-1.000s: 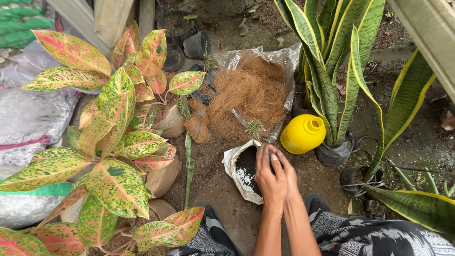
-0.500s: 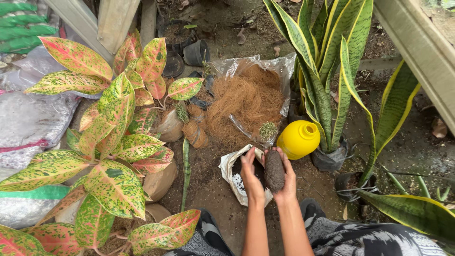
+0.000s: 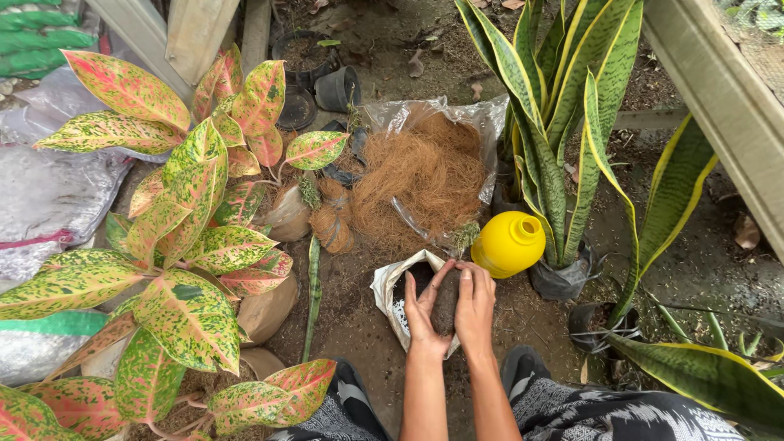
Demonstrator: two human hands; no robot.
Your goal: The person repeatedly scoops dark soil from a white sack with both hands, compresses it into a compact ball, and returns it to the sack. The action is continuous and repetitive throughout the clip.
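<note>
My left hand (image 3: 422, 312) and my right hand (image 3: 474, 309) press together around a dark ball of soil (image 3: 446, 304), palms facing each other. They hover over a small white bag of dark soil (image 3: 390, 287) lying open on the ground. Just beyond my fingertips lies a small green plantlet (image 3: 465, 235) at the edge of a clear plastic bag of brown coconut fibre (image 3: 425, 167). A yellow bottle (image 3: 507, 243) stands right of the fibre.
A pink-and-green leafy plant (image 3: 175, 212) fills the left. Tall striped snake plants in black bags (image 3: 559, 139) stand at the right. Black empty pots (image 3: 336, 88) lie at the back, fibre-wrapped balls (image 3: 331, 224) near the middle, and grey sacks (image 3: 49, 192) at far left.
My hands lifted out of the white bag with a lump of soil and now cup it between the palms, shaping it; the view has shifted slightly.
</note>
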